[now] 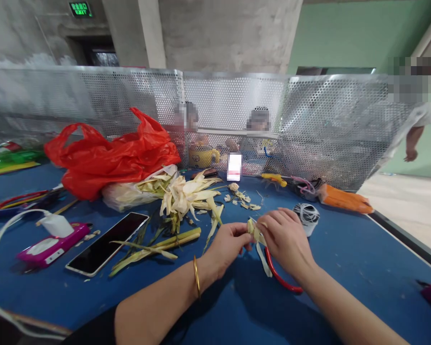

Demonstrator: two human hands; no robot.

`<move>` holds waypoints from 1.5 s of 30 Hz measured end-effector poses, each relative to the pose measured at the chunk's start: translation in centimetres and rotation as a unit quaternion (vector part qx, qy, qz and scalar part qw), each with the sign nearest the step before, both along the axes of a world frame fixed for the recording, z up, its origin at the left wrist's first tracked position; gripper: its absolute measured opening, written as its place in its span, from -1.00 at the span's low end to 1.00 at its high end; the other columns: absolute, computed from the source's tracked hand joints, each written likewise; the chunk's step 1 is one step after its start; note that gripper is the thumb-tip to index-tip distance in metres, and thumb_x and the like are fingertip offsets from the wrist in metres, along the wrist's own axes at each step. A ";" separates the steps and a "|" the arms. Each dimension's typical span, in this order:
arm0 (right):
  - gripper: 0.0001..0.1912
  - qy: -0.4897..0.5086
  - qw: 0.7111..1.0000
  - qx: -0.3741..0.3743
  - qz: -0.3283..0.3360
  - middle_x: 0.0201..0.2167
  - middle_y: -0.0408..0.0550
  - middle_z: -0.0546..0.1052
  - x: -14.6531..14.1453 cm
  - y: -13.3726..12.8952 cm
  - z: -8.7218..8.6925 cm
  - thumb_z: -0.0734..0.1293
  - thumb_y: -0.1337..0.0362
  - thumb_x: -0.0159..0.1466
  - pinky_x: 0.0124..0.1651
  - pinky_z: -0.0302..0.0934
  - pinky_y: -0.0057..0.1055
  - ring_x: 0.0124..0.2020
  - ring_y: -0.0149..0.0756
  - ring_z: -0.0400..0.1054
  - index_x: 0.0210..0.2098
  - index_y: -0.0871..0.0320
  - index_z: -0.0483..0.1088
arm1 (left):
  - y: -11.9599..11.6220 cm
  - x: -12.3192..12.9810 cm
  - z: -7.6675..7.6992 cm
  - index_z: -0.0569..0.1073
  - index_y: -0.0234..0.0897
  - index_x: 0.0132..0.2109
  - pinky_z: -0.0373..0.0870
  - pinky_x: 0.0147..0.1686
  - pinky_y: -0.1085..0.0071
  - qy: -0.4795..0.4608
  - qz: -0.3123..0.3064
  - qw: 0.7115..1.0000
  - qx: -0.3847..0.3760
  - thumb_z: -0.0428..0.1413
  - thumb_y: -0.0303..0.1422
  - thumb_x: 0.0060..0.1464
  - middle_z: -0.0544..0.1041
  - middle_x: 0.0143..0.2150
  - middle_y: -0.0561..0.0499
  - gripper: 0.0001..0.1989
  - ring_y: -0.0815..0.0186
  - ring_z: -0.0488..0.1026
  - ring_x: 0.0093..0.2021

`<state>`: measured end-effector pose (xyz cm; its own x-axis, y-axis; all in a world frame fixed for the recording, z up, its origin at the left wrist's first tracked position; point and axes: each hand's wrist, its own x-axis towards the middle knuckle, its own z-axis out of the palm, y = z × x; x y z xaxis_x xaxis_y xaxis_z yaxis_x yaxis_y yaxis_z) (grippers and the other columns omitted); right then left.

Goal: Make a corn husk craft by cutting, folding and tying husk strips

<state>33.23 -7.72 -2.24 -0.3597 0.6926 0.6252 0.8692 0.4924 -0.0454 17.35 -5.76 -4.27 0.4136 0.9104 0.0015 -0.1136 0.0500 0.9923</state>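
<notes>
My left hand (228,247), a gold bangle on its wrist, pinches a small piece of pale yellow corn husk (252,227) between thumb and fingers. From the other side my right hand (285,239) grips the same piece, its fingers bent over and partly hiding it. A loose pale strip (264,261) hangs below the fingers. Under my right hand lies a tool with a curved red handle (283,283); its head is hidden. Just beyond that hand stands a ball of grey and white yarn (307,216). Dried husks (187,196) and green-yellow stalks (161,244) lie to the left.
A red plastic bag (118,153) sits at the back left. Nearer are a dark phone (107,244) and a purple device (53,245) with a white plug. A lit phone (234,166) leans against the perforated metal divider (233,103). An orange packet (346,199) lies right; people are beyond.
</notes>
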 end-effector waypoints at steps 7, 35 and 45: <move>-0.64 0.099 0.981 -0.138 -0.091 -0.73 -0.23 0.27 -0.2 0.3 -0.7 0.22 0.21 0.27 -0.47 -0.09 -0.43 -0.63 -0.39 0.14 -0.64 0.12 0.19 | -0.3 0.1 0.0 0.50 -0.32 -0.47 0.04 -0.56 0.51 0.013 -0.017 0.999 -0.044 0.19 -0.34 -0.15 0.40 -0.55 0.06 -0.88 0.46 0.21 -0.56; -0.75 0.479 0.825 -0.287 0.084 -0.41 -0.08 0.55 -1.0 0.4 -0.3 0.34 0.11 0.18 -0.18 0.25 -0.37 -0.32 -0.28 0.39 -0.50 0.15 0.49 | 0.3 -0.3 0.4 0.36 -0.28 -0.44 0.01 -0.60 0.53 -0.014 0.036 0.993 -0.112 0.23 -0.38 -0.22 0.37 -0.60 0.13 -0.81 0.51 0.22 -0.62; -0.76 0.530 0.790 -0.300 0.064 -0.59 -0.18 0.44 -1.2 0.6 -0.8 0.42 0.11 0.07 -0.42 0.20 -0.47 -0.53 -0.41 0.29 -0.48 0.17 0.41 | 0.5 -0.1 -0.2 0.34 -0.29 -0.41 0.03 -0.60 0.54 -0.015 0.032 0.992 -0.122 0.22 -0.39 -0.23 0.39 -0.58 0.13 -0.79 0.52 0.24 -0.61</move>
<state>32.08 -7.09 -3.00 0.0542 0.9794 0.1946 0.1308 0.1862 -0.9738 17.24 -5.27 -4.50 0.3573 0.9101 -0.2099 -0.1544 0.2792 0.9477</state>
